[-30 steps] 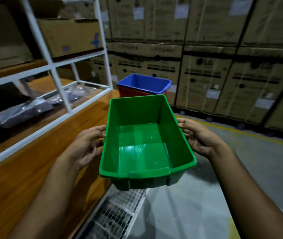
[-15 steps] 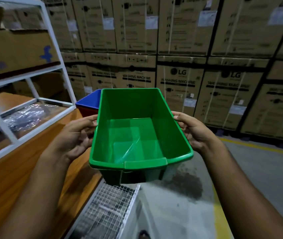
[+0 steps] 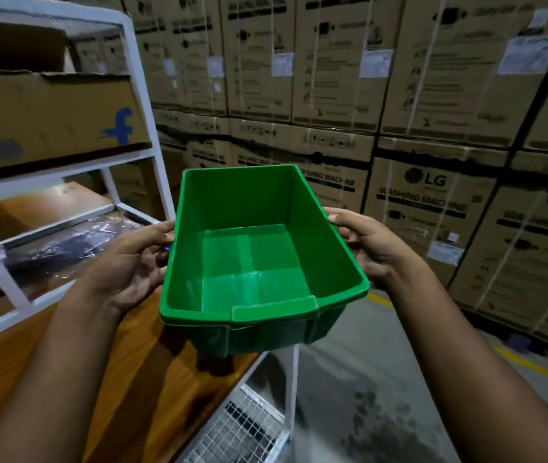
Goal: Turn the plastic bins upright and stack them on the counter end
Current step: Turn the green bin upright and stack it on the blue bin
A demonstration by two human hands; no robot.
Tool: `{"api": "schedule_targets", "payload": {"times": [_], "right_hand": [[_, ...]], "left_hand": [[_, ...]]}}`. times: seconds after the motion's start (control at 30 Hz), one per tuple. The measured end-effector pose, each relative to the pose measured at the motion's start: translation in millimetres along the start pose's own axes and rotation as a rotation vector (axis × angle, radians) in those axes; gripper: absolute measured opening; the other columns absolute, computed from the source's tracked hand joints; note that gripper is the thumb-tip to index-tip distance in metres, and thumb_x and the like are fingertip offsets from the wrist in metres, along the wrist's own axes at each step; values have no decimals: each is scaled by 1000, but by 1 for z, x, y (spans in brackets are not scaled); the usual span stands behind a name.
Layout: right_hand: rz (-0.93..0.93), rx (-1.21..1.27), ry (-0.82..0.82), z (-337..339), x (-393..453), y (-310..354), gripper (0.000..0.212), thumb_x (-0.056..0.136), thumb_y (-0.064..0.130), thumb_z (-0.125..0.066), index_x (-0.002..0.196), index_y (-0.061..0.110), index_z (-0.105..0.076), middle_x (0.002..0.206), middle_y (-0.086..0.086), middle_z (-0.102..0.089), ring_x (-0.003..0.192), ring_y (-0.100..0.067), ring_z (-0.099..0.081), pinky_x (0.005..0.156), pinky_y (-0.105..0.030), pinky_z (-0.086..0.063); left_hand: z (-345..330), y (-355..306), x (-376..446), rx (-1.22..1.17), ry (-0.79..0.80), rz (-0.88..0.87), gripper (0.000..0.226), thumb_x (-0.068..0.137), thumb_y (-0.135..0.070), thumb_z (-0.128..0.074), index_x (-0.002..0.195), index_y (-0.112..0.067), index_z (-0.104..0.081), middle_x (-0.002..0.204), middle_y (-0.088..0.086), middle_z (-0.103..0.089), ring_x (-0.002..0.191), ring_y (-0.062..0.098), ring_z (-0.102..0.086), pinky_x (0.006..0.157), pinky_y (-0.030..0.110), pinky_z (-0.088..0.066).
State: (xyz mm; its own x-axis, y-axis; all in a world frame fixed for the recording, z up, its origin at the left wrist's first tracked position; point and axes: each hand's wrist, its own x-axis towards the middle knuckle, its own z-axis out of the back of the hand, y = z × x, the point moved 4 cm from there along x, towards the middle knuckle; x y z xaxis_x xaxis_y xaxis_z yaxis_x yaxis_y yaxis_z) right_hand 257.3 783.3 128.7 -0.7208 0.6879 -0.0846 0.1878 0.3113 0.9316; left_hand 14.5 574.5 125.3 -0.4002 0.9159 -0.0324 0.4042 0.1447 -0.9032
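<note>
Empty green rectangular plastic bin point(image 3: 259, 262), upright, gripped by left hand point(image 3: 132, 265) and right hand point(image 3: 373, 245) above brown wooden counter point(image 3: 152, 369).

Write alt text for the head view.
Both hands, left hand and right hand, hold an empty, upright green plastic bin by its long sides above the wooden counter end, stacked washing machine cartons behind.
</note>
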Motion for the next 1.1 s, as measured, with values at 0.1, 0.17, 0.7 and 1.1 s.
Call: {"api": "schedule_targets", "payload": {"times": [0.1, 0.17, 0.7, 1.1], "right_hand": [[-16, -7, 67, 8, 46, 12, 41, 98, 4, -43, 138, -2, -50, 54, 5, -66, 40, -1, -55, 42, -11, -45], [-38, 16, 126, 10, 78, 17, 41, 99, 4, -40, 139, -3, -47, 48, 4, -63, 35, -1, -53, 38, -11, -43], [-306, -77, 702, -5, 277, 9, 33, 98, 9, -43, 123, 5, -65, 86, -7, -76, 61, -11, -67, 54, -22, -57], [-330, -69, 696, 19, 304, -31, 37, 97, 10, -48, 132, 5, -58, 135, -21, -60, 113, -31, -63, 83, -36, -58]], "left_hand": [[-2, -6, 23, 2, -121, -49, 33, 85, -4, -50, 108, -10, -73, 109, 8, -69, 91, 16, -62, 56, 21, -57], [-3, -7, 38, 30, -178, -78, 38, 86, -2, -48, 116, -8, -69, 109, 6, -68, 94, 15, -61, 58, 22, -57], [-13, 23, 77, 114, -808, -285, 49, 73, -8, -58, 122, -5, -66, 120, 11, -68, 103, 23, -61, 73, 30, -56], [-24, 67, 86, 129, -922, -237, 34, 90, 5, -44, 109, -8, -70, 98, 9, -73, 75, 14, -65, 64, 27, -58]]}}
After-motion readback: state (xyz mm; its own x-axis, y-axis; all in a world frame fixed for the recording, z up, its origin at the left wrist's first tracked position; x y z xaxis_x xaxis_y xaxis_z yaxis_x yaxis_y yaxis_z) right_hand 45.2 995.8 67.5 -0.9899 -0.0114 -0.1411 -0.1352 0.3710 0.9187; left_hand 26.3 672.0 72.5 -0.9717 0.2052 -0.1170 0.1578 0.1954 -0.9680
